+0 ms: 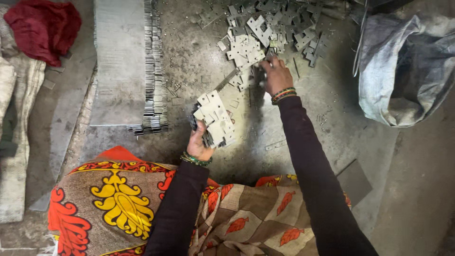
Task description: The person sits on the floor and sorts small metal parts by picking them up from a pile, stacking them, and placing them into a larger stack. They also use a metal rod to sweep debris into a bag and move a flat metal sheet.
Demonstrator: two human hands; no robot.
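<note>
**Gathering metal plates off the floor**

The left hand [199,142] is clamping a fanned stack of plates [215,118] by its lower end, fingers wrapped tight, holding it above the concrete floor [303,128]. The plates are looking thin, stiff and sharp-edged, likely heavy together and prone to sliding, so gripping across the flat faces suits them. The right hand [276,76] is reaching into the loose pile of plates [265,28], fingertips touching pieces; how far its fingers are parted, I cannot tell.

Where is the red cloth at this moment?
In the head view, the red cloth lies in the top left corner, left of the long row of stacked metal plates.
</note>
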